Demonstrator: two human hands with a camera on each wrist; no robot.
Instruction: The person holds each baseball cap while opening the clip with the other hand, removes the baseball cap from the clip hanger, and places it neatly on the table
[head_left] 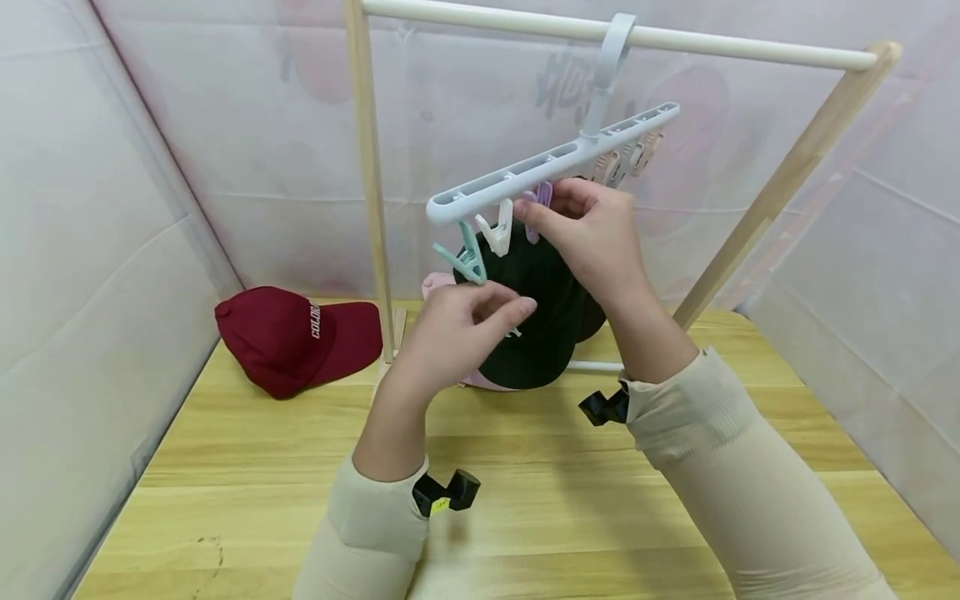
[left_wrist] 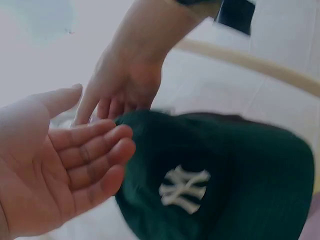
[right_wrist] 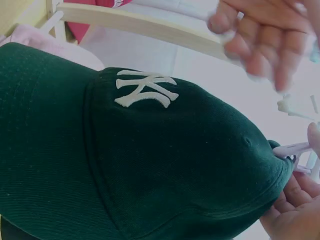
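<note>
On the wooden table (head_left: 247,467), only wrist views show the green cap's (right_wrist: 150,165) logo; left fingers (left_wrist: 95,150) apart, right fingers (right_wrist: 295,210) pinching it.

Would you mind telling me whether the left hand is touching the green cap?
Apart. The left wrist view shows the left hand open, its fingers straight, with a pale gap between the fingertips and the green cap, which hangs beside it.

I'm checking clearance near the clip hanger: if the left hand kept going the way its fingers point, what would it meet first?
Probably the dark green cap hanging just beyond the left hand; its fingertips point right at it, though depth is unclear.
</note>
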